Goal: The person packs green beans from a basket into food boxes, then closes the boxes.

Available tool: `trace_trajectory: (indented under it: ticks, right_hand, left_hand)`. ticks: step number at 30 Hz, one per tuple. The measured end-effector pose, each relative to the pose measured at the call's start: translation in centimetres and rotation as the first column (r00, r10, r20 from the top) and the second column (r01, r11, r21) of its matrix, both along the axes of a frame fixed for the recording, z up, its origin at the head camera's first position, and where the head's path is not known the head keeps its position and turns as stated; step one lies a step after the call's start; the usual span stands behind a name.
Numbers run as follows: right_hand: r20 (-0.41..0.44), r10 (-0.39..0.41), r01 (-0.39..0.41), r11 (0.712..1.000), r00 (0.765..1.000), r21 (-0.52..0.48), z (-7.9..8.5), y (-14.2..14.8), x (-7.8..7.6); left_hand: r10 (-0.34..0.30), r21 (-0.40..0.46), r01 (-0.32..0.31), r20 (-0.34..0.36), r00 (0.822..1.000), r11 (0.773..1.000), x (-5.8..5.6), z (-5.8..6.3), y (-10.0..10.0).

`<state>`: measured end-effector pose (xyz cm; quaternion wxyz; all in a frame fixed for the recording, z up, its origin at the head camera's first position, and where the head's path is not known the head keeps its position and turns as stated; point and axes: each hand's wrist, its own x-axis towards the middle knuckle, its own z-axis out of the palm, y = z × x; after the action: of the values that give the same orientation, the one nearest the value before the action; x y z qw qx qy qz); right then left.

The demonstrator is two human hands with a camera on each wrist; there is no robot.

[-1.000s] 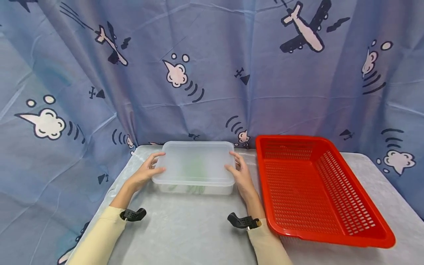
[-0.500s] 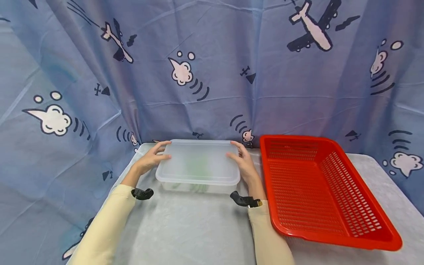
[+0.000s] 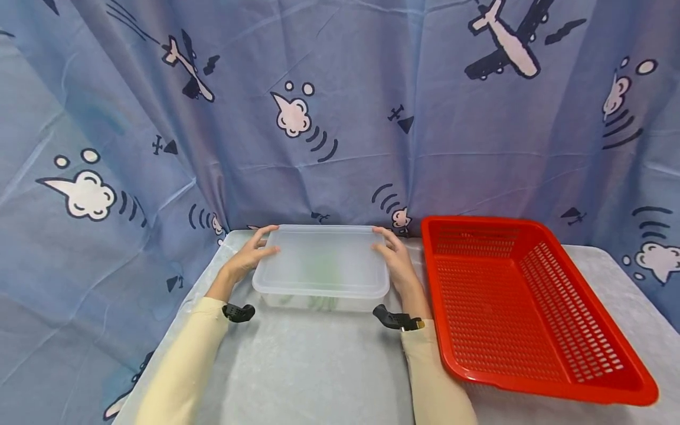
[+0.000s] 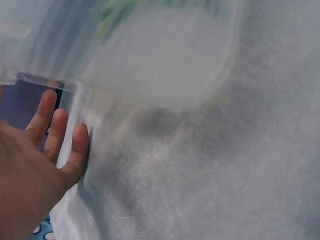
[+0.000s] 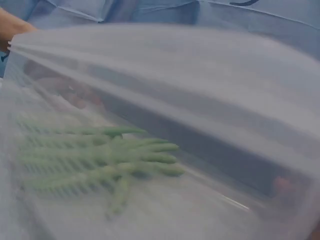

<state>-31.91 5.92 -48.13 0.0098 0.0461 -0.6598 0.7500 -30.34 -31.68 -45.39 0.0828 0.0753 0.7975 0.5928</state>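
Note:
A clear plastic food box (image 3: 319, 302) stands on the cloth-covered table with a frosted lid (image 3: 319, 260) over its top. Whether the lid is fully seated I cannot tell. My left hand (image 3: 244, 260) holds the lid's left end, its thumb on top and index finger near the far corner; in the left wrist view the other fingers (image 4: 56, 130) stick out beside the box. At the lid's right end, my right hand (image 3: 399, 265) holds it in much the same way. Several long green pods (image 5: 115, 155) lie inside, blurred through the plastic; their exact kind is unclear.
A large red plastic basket (image 3: 494, 307) with slotted sides stands right of the box, close to the right forearm. Behind the table (image 3: 313, 372) hangs a blue curtain (image 3: 340, 118) printed with planes and clouds.
Both hands have shifted toward the far corners of the lid. The whole view has moved slightly, so box and basket appear a little farther right. Both hands still hold the lid.

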Motion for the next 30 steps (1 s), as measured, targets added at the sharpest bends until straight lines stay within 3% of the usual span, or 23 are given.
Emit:
trace_trajectory:
  ticks: [10,17,22,27,30]
  right_hand:
    - [0.019,-0.062,0.062,0.998,0.998,-0.030,0.4,-0.9,-0.3]
    - [0.002,0.001,-0.001,0.999,1.000,-0.039,0.4,-0.3,-1.0]
    - [0.041,0.061,-0.061,0.998,0.997,-0.019,0.4,0.0,-1.0]
    - [0.083,0.064,-0.061,0.997,0.995,-0.036,0.3,-0.1,-0.7]
    - [0.067,0.059,-0.056,0.998,0.996,-0.043,0.1,-0.2,-0.7]
  left_hand:
    - [0.011,-0.022,-0.010,0.052,0.999,1.000,-0.1,0.4,-0.6]
    - [0.005,-0.026,-0.005,-0.007,1.000,1.000,-0.6,0.9,-0.1]
    - [-0.015,0.005,0.015,-0.032,0.999,1.000,-0.8,0.7,0.5]
    - [-0.020,-0.025,0.019,-0.041,0.999,1.000,-0.6,0.4,0.6]
    - [-0.002,-0.029,0.002,-0.028,1.000,1.000,-0.7,0.1,0.7]
